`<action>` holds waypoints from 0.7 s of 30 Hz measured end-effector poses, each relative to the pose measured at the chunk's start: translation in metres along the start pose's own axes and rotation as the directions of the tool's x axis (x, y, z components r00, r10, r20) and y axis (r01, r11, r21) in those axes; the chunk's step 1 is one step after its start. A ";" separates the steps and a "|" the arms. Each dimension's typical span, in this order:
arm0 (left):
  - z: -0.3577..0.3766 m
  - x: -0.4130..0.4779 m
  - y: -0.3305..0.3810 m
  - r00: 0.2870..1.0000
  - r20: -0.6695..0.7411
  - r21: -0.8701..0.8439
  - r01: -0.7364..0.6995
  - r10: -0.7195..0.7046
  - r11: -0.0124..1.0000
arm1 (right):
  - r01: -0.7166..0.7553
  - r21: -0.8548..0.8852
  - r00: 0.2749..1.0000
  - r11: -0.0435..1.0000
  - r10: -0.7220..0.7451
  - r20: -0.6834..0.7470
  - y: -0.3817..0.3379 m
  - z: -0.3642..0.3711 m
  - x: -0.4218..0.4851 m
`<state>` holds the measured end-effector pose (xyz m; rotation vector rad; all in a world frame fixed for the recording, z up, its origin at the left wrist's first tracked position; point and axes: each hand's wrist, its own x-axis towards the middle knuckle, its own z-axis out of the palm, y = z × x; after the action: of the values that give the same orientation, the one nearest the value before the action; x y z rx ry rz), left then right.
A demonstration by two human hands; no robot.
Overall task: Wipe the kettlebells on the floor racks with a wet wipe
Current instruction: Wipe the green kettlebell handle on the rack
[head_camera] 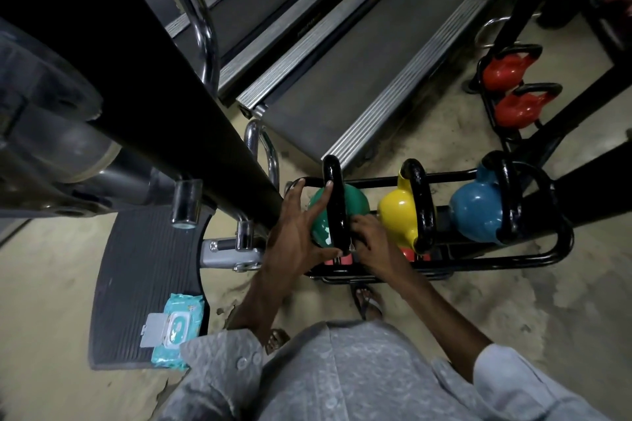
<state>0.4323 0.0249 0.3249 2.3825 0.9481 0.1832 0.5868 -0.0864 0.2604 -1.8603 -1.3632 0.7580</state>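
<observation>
A green kettlebell [355, 203] with a black handle stands at the left end of a black floor rack [533, 261]. A yellow kettlebell [398, 212] and a blue kettlebell [477, 212] stand to its right. My left hand [301, 232] lies spread on the green kettlebell's left side, fingers straight. My right hand [371, 237] sits low at the base of the black handle, fingers curled; a small white bit shows at its fingertips, and I cannot tell if it is a wipe. A wet wipe pack [178, 328] with its lid open lies on a black mat at lower left.
Two red kettlebells [509, 89] sit on a second rack at the right. Treadmill decks [342, 72] run behind the rack. A thick black machine post [191, 106] crosses close on the left. My sandalled feet [367, 301] stand on the concrete floor by the rack.
</observation>
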 end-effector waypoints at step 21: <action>0.000 -0.002 0.006 0.995 0.039 0.018 0.091 -0.092 0.996 | -0.279 0.725 0.682 0.630 0.662 -0.312 -0.021 0.006 0.114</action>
<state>0.4347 0.0201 0.3281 2.3430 1.0411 0.0931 0.6015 0.0283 0.2682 -1.6814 -0.1265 0.7236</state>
